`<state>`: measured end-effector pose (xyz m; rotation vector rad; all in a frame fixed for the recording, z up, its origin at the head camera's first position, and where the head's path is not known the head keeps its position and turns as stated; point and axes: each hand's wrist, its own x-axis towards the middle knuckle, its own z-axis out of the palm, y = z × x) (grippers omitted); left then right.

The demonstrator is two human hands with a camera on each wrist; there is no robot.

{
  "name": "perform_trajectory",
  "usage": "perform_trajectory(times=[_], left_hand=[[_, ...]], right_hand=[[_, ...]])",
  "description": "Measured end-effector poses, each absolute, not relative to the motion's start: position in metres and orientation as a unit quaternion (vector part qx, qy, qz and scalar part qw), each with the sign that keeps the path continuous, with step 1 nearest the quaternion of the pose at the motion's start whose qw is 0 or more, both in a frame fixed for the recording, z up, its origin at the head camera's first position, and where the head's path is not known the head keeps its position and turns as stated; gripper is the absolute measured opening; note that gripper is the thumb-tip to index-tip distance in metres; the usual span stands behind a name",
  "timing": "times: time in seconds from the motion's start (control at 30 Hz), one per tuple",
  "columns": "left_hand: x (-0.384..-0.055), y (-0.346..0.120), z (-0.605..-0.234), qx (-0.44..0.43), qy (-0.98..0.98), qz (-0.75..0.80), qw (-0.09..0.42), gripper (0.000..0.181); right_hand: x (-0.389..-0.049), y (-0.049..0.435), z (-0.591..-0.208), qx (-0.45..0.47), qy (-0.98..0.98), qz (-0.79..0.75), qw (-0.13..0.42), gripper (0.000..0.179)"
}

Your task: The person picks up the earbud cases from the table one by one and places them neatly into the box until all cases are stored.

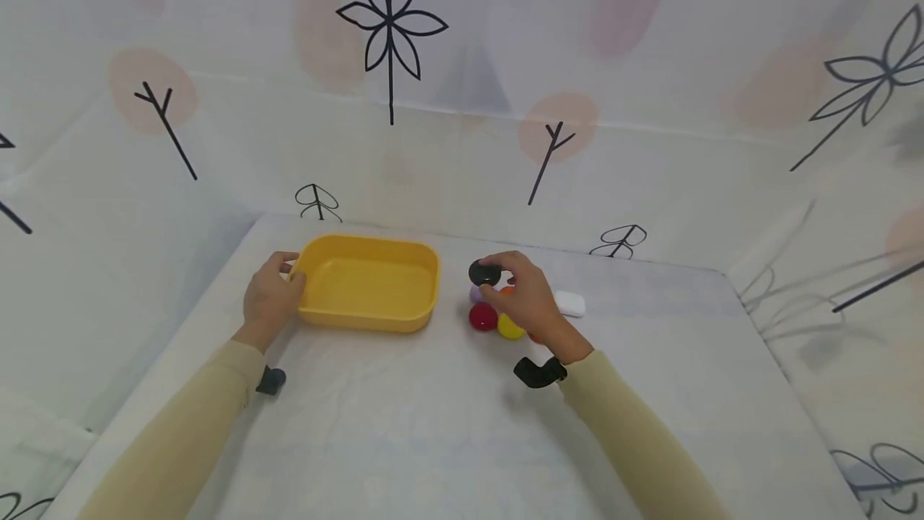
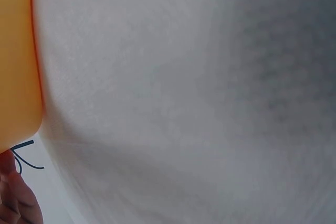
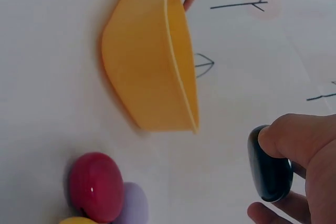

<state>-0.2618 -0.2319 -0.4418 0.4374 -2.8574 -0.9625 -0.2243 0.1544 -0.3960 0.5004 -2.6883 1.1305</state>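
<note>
My right hand [image 1: 530,295] pinches a glossy black pebble-like piece [image 1: 484,273] between thumb and fingers, held above a small cluster of rounded pieces. In the right wrist view the black piece appears smooth and oval, clear of the cluster. Beneath and around that hand lie a red piece [image 1: 483,316], a yellow piece [image 1: 511,328] and a lavender piece [image 1: 476,294]; orange ones are partly hidden by the hand. My left hand [image 1: 270,299] grips the left side of a yellow rectangular tray [image 1: 361,322], thumb at the rim. In the left wrist view little of that hand shows.
A white piece [image 1: 572,303] lies right of the cluster. The table [image 1: 404,432] wears a white cloth, and a patterned cloth backdrop [image 1: 462,159] rises behind its far edge. Inside, the tray shows only its bare yellow floor.
</note>
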Motion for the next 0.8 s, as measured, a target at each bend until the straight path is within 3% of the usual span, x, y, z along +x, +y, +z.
perform_trajectory(times=[0.8], left_hand=[[-0.266,-0.235,-0.450,0.146,-0.935,-0.321,0.045,0.046]], right_hand=[[-0.202,0.229,-0.410,0.093,-0.941,0.313,0.084,0.038]])
